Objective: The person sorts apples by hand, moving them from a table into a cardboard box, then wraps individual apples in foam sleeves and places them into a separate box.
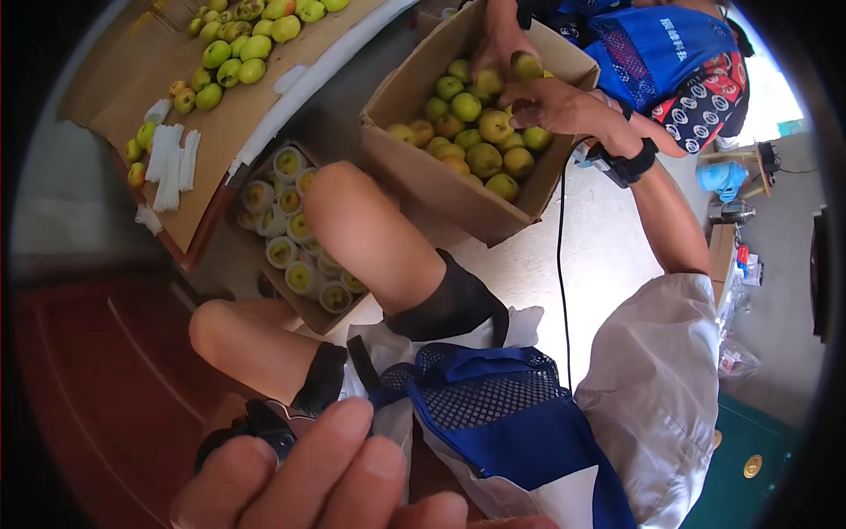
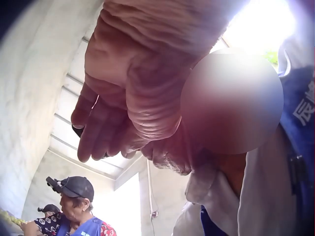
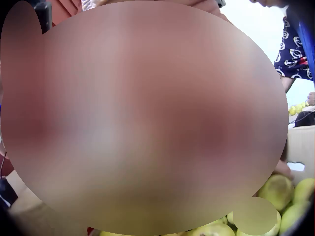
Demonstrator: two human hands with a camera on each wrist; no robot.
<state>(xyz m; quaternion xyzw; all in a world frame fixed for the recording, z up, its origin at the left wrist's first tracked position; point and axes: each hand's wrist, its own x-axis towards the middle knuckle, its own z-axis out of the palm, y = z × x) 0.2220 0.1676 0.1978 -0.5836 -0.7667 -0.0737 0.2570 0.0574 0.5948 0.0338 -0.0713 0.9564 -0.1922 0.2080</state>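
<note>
My left hand (image 1: 308,480) is raised close to the head camera, its fingers loosely bent. In the left wrist view the same hand (image 2: 133,83) has nothing visible in its grasp. Over a cardboard box (image 1: 405,172) full of yellow-green apples (image 1: 483,159), my right hand (image 1: 568,110) reaches in with bent fingers. An apple (image 1: 526,66) lies right at those fingers; I cannot tell whether they grip it. Another person's hand (image 1: 504,44) reaches into the box beside mine. Blur covers most of the right wrist view, with apples (image 3: 275,191) along its lower right.
Near my knees stands a carton of apples in white foam nets (image 1: 282,251). A cardboard-covered table (image 1: 115,97) at the left bears loose apples (image 1: 233,66) and a pile of foam nets (image 1: 167,163). A black cable (image 1: 561,264) hangs beside the box. The other person (image 1: 652,53) is opposite.
</note>
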